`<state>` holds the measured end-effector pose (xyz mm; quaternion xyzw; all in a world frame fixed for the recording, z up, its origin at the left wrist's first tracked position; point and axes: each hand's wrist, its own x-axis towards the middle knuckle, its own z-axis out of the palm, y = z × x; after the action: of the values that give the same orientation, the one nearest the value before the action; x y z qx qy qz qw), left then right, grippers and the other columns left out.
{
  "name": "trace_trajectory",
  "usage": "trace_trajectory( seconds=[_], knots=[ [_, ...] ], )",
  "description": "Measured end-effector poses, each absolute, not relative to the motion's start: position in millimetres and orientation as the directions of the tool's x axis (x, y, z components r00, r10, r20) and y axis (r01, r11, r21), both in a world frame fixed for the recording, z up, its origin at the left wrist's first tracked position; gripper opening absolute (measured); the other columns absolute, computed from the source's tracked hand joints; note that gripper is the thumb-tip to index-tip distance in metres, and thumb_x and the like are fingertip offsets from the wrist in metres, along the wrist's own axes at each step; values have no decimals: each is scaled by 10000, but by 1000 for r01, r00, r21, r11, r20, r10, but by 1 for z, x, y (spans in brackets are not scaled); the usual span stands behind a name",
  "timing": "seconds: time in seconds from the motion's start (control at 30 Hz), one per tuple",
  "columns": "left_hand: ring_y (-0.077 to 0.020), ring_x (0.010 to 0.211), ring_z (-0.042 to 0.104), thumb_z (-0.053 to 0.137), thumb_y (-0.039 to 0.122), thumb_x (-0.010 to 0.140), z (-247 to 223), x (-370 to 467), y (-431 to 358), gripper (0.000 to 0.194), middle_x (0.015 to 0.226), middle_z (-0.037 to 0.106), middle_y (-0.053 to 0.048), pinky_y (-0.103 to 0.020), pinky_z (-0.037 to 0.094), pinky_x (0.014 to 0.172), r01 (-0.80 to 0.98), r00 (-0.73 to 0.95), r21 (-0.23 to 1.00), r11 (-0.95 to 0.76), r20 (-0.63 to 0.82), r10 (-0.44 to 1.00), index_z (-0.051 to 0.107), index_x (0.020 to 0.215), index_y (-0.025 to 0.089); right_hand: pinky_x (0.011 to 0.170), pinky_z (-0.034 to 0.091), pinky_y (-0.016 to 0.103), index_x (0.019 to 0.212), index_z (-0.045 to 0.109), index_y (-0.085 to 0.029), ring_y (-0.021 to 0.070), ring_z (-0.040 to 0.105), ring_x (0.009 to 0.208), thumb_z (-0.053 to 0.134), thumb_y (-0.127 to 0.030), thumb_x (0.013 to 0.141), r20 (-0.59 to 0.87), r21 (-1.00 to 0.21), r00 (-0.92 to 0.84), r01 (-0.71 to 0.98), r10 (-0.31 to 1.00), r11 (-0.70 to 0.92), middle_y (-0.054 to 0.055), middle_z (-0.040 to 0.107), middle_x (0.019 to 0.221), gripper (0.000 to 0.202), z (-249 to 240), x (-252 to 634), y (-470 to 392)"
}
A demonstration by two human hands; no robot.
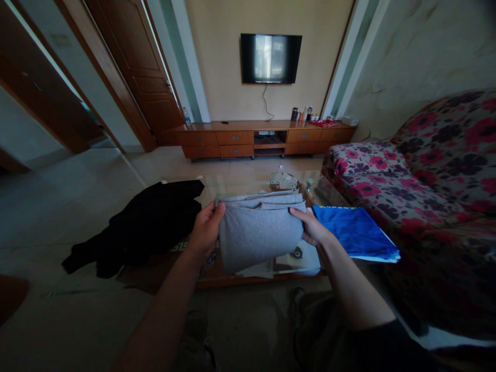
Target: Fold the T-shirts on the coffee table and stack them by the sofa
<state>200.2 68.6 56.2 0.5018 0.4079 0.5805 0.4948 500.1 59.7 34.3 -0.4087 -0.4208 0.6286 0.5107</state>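
Observation:
A folded grey garment (259, 230) is held up above the glass coffee table, its folded layers showing along the top edge. My left hand (207, 227) grips its left side, thumb on the near face. At the right side my right hand (310, 225) pinches it, thumb in front and fingers behind. To the left, a black garment (151, 222) lies loosely spread over the table and hangs past its edge. A folded blue garment (354, 232) lies just right of my right hand.
Papers (298, 263) and small items show through or on the glass coffee table (217, 181). A floral sofa (387, 191) stands along the right. Beyond are a low wooden TV cabinet (234, 138) with bottles, and a wall-mounted television (271, 58).

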Motion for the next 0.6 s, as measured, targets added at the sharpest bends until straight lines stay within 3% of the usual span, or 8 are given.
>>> trace_trajectory(
  seconds=[0.13, 0.37, 0.5, 0.6],
  knots=[
    [-125, 687, 594, 723, 536, 864, 54, 202, 68, 393, 812, 662, -4, -233, 477, 645, -201, 49, 972, -120, 132, 990, 678, 994, 168, 807, 585, 326, 1154, 687, -237, 243, 711, 978, 880, -403, 705, -94, -960, -160, -248, 983, -132, 62, 756, 1084, 517, 40, 501, 56],
    [-129, 707, 579, 685, 519, 897, 57, 207, 62, 343, 803, 644, 5, -229, 463, 651, -120, 67, 976, -184, 192, 979, 668, 993, 189, 855, 543, 288, 1175, 682, -254, 194, 660, 964, 941, -322, 620, 219, -975, -21, -25, 975, 219, 2, 722, 1064, 616, 61, 497, 57],
    [-138, 724, 580, 679, 507, 905, 60, 209, 60, 329, 822, 644, -1, -233, 461, 652, -104, 91, 975, -197, 207, 974, 665, 1002, 193, 633, 481, 227, 905, 712, -212, 141, 597, 707, 917, -390, 671, 185, -982, 1, -40, 983, 185, -21, 673, 798, 359, 60, 500, 56],
    [-132, 684, 558, 679, 509, 901, 59, 209, 62, 326, 793, 618, 9, -231, 447, 624, -111, 76, 973, -204, 213, 974, 651, 984, 195, 491, 349, 207, 738, 643, -207, 101, 464, 535, 874, -476, 722, 101, -979, 31, -176, 994, 105, -54, 555, 627, 355, 58, 501, 55]
  ],
)
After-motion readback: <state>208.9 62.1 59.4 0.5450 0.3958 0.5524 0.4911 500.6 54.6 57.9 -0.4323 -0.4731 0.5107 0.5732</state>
